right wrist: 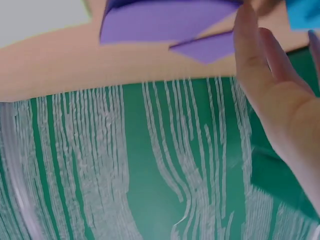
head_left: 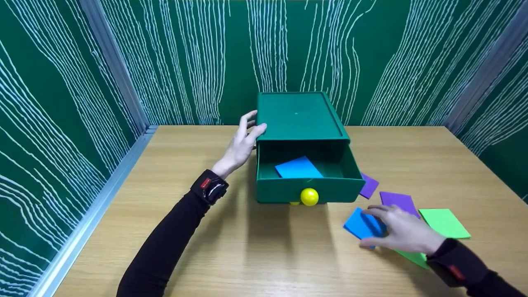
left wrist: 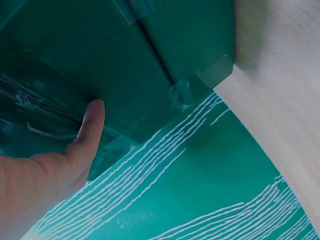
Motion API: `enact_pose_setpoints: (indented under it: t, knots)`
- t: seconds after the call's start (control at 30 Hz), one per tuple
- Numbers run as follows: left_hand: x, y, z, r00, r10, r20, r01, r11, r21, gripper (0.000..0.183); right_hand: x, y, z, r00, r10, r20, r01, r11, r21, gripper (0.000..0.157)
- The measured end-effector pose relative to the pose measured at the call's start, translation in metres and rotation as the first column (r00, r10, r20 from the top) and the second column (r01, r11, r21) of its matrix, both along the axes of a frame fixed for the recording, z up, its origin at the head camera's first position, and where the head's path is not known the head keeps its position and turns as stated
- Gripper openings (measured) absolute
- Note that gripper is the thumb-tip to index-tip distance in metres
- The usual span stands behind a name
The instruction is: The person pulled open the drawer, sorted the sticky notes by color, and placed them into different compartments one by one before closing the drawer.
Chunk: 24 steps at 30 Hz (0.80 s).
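A green drawer box (head_left: 297, 119) stands on the table with its upper drawer (head_left: 276, 190) pulled out, and a blue square (head_left: 298, 168) lies inside. My left hand (head_left: 239, 146) rests against the box's left side, thumb at the top edge. The left wrist view shows an extended finger (left wrist: 92, 122) on the taped green wall. Over another blue square (head_left: 358, 224) on the table, my right hand (head_left: 400, 231) reaches with thumb and fingers spread apart, partly covering it. The right wrist view has these fingers (right wrist: 247, 45) near the blue square's edge (right wrist: 305, 14).
Two purple squares (head_left: 398, 200) lie right of the drawer, one partly hidden behind it. A light green square (head_left: 445, 222) is farther right, with another green piece (head_left: 414, 258) under the right hand. A yellow knob (head_left: 309, 196) sticks out from the drawer front. Green walls enclose the table.
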State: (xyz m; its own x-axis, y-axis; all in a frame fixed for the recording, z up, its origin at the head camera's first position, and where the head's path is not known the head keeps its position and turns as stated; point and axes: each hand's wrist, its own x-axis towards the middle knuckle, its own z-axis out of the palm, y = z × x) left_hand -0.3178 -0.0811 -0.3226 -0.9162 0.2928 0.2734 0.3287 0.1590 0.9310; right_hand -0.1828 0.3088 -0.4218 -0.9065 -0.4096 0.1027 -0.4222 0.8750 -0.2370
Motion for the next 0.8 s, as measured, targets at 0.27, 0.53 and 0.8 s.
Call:
enact_pose_setpoints:
  t: [0.27,0.53,0.8]
  knots:
    - [0.000,-0.002,-0.002,1.000,-0.012,-0.006,0.012,1.000,0.016,0.066,0.006,-0.012,0.000,0.999,-0.023,0.035,0.022,1.000,0.022,0.082]
    - [0.000,-0.001,-0.002,1.000,-0.008,0.004,0.008,1.000,0.012,0.065,0.012,-0.022,0.012,0.987,0.001,0.161,0.004,1.000,-0.028,0.059]
    - [-0.001,0.000,-0.001,1.000,-0.005,0.005,0.005,1.000,0.012,0.066,0.020,-0.021,0.045,0.982,0.169,0.080,-0.164,0.984,-0.070,0.043]
